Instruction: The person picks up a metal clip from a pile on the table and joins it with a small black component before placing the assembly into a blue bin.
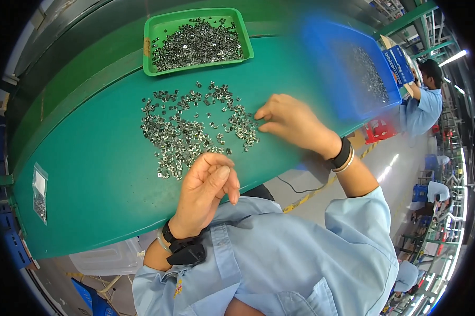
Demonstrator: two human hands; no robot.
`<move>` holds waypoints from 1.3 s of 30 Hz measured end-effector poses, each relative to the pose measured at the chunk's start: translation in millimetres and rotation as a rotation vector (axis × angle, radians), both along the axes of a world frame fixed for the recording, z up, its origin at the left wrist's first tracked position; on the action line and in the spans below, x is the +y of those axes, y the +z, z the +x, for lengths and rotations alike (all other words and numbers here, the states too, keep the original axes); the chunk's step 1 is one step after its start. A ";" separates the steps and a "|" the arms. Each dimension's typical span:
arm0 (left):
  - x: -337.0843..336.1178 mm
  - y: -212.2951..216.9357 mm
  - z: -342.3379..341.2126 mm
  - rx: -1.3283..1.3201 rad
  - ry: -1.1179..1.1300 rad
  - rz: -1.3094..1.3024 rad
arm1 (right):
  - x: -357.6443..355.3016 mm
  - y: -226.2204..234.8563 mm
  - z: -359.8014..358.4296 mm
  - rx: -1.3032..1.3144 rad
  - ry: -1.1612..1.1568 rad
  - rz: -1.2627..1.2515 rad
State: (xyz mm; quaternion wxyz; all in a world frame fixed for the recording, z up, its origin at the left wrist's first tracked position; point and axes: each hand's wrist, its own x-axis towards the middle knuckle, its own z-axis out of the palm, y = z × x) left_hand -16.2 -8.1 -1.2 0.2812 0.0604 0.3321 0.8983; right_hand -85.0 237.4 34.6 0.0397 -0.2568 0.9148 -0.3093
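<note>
Many small shiny metal pieces (pixel 179 139) lie in a loose heap on the green tabletop (pixel 100 158). At the heap's right edge is my right hand (pixel 292 121), its thumb and forefinger apart beside the outermost pieces. The hand is slightly blurred, and no held piece shows. My left hand (pixel 208 181) hovers at the heap's near edge with its fingers curled in and the thumb against them. Whatever lies inside those fingers is hidden. Beyond the heap, a green tray (pixel 149 60) contains more of the same kind of small pieces.
A blue bin (pixel 327 79) with small metal parts stands at the table's right end. A clear plastic bag (pixel 40 195) of small pieces lies at the far left. Another person (pixel 424 102) works at the right, beside a blue box (pixel 399 66). A red crate (pixel 379 130) sits below the bin.
</note>
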 end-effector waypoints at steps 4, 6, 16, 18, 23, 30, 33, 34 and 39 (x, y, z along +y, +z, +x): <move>3.3 1.6 0.7 0.005 0.020 -0.007 | 1.4 -9.5 3.4 0.156 0.002 0.037; 3.9 1.5 1.6 0.014 0.049 -0.010 | 2.4 -11.9 4.5 0.147 -0.029 -0.015; 20.8 18.6 1.1 0.025 0.090 -0.284 | -30.9 22.8 31.9 0.257 0.131 -0.249; 21.0 16.9 2.3 0.032 0.078 -0.277 | -39.3 25.1 36.4 0.300 0.184 -0.238; 13.4 12.3 6.7 -0.035 0.070 -0.160 | -49.9 21.5 41.6 0.324 0.181 -0.253; 10.7 13.0 10.9 -0.082 0.071 -0.091 | -56.5 10.2 52.3 0.358 0.077 -0.366; 9.4 13.2 13.0 -0.051 0.081 -0.128 | -57.8 10.2 56.3 0.380 0.064 -0.347; 8.9 13.3 13.5 -0.035 0.088 -0.147 | -58.2 10.3 57.2 0.397 0.067 -0.327; 6.2 13.9 14.1 0.054 0.117 -0.264 | -57.9 12.7 60.1 0.437 0.091 -0.246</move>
